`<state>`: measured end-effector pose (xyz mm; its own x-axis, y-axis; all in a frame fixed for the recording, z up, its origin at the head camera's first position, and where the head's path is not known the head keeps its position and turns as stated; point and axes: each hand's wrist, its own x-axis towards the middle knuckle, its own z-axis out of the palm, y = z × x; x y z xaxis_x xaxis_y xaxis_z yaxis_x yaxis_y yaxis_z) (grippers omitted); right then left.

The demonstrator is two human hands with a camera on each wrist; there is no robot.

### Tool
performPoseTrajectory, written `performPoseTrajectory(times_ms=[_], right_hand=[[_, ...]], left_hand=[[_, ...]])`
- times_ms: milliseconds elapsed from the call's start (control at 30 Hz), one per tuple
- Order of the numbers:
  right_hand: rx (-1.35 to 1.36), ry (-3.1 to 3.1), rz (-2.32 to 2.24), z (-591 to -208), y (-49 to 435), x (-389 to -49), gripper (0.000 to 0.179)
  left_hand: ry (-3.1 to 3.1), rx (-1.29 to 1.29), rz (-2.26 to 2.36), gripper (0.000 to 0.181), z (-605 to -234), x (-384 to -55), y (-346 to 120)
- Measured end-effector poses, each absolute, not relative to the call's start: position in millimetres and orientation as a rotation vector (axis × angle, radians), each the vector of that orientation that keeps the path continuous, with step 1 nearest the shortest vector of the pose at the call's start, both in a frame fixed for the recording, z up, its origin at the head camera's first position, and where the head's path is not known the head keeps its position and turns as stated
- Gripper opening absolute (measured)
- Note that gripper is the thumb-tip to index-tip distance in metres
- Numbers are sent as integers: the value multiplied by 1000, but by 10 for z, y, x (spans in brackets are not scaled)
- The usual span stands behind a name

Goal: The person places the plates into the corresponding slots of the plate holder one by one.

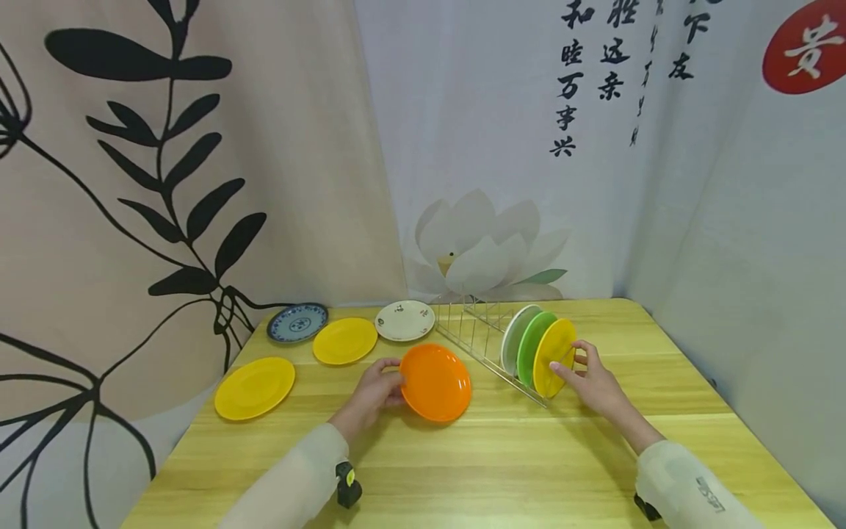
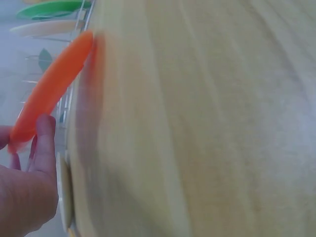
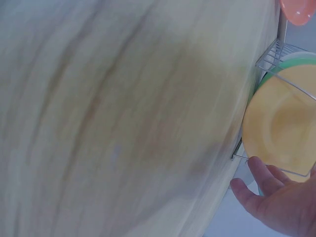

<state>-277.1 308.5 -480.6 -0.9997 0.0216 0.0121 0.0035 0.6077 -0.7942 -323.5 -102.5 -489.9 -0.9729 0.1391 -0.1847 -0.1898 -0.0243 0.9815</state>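
An orange plate (image 1: 436, 383) is tilted up above the table, its rim pinched by my left hand (image 1: 374, 393) from the left side. The left wrist view shows the orange plate (image 2: 54, 86) edge-on, with fingers and thumb on either side of its rim. My right hand (image 1: 595, 378) grips the right end of the wire dish rack (image 1: 485, 360), its thumb overlapping the yellow plate. That yellow plate (image 1: 554, 358) stands on edge in the rack, beside a green plate (image 1: 531, 349) and a white plate (image 1: 513, 342). In the right wrist view, fingertips meet the rack's end wire (image 3: 281, 170).
Left of the rack lie a patterned white plate (image 1: 405, 321), a yellow plate (image 1: 345, 341), a blue patterned plate (image 1: 297, 323) and another yellow plate (image 1: 254, 389). A printed curtain (image 1: 317, 147) hangs behind the wooden table (image 1: 476, 470).
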Motion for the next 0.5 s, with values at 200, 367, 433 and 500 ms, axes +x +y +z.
performPoseTrajectory(times_ms=[200,367,433,500], right_hand=[[-24,-2802,1387,-4819,3088,-2768,87],[-29,-2802,1384,-4812,3087,-2766,87],[-34,-2802,1386,-4810,3091,-2772,87],[-37,-2806,1383,-4805,3091,-2771,87]], left_hand=[[2001,-74,2131,44,-4829,-3277,-1032],[1936,-65,2217,44,-4744,-3307,-1027],[1935,-60,2235,42,-4707,-3326,-1024],[1930,-52,2249,41,-4668,-3342,-1022]])
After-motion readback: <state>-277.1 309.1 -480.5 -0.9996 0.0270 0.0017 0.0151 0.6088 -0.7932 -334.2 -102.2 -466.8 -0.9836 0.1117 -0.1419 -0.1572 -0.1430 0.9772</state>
